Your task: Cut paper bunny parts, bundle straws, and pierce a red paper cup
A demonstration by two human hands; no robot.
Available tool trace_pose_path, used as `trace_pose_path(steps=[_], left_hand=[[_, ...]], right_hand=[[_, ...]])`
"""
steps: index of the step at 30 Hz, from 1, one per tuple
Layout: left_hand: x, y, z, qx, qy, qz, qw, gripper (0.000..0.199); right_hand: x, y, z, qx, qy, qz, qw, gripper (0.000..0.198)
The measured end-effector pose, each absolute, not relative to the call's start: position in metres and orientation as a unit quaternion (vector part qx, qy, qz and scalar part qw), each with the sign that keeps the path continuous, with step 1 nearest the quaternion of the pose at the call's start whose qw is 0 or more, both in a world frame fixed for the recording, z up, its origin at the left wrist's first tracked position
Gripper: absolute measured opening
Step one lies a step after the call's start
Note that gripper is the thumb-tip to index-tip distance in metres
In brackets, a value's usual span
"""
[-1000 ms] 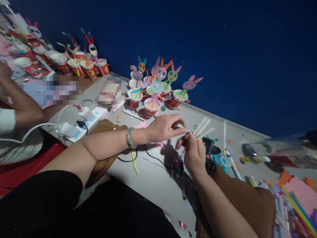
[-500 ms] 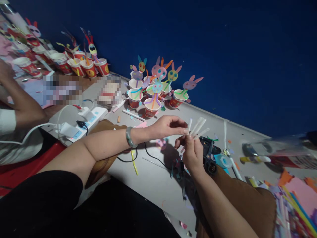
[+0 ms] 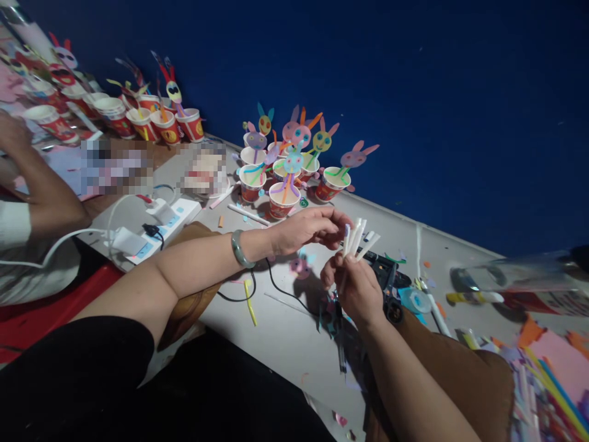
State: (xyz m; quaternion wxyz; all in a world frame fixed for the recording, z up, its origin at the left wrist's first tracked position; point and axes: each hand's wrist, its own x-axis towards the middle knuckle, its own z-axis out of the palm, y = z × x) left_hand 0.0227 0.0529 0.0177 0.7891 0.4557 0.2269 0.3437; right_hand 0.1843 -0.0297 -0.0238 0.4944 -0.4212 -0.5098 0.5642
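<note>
My right hand (image 3: 361, 291) pinches a fanned bunch of several narrow white strips (image 3: 355, 236) near their lower ends, so they point upward. I cannot make out what they are made of. My left hand (image 3: 310, 230), with a bangle on its wrist, hovers just left of the strips. Its fingers are loosely bent and apart, with nothing visible in them. Under the hands lie a pink paper rabbit face (image 3: 300, 265) and a black device (image 3: 389, 276). A pen (image 3: 341, 350) lies below my right wrist.
Red paper cups with paper rabbits (image 3: 284, 199) stand by the blue wall. More cups (image 3: 189, 126) stand back left. A power strip (image 3: 177, 224) with cables lies left, near another person's arm (image 3: 53, 178). At right are a plastic bottle (image 3: 529, 294) and coloured paper scraps (image 3: 552, 350).
My left hand has drawn slightly back and up from the strips, its fingers parting. The strips in my right hand now stand more upright and closer together.
</note>
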Motion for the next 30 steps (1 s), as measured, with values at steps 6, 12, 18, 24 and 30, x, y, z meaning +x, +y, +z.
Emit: trace_pose_path(steps=[6, 12, 18, 24, 30], left_hand=[[0.022, 0.052, 0.015, 0.483, 0.217, 0.361, 0.768, 0.012], [0.027, 0.054, 0.01, 0.501, 0.24, 0.39, 0.735, 0.017], [0.022, 0.055, 0.015, 0.519, 0.246, 0.393, 0.718, 0.011], [0.011, 0.049, 0.025, 0.684, 0.078, 0.083, 0.721, 0.007], [0.017, 0.03, 0.022, 0.688, -0.033, -0.123, 0.714, 0.022]], right_hand=[[0.184, -0.028, -0.013, -0.402, -0.463, 0.628, 0.478, 0.036], [0.185, -0.026, -0.022, -0.446, -0.51, 0.531, 0.509, 0.039], [0.192, -0.023, -0.025, -0.51, -0.547, 0.377, 0.546, 0.041], [0.198, -0.016, -0.025, -0.496, -0.506, 0.419, 0.568, 0.04], [0.196, -0.016, -0.028, -0.492, -0.508, 0.431, 0.561, 0.039]])
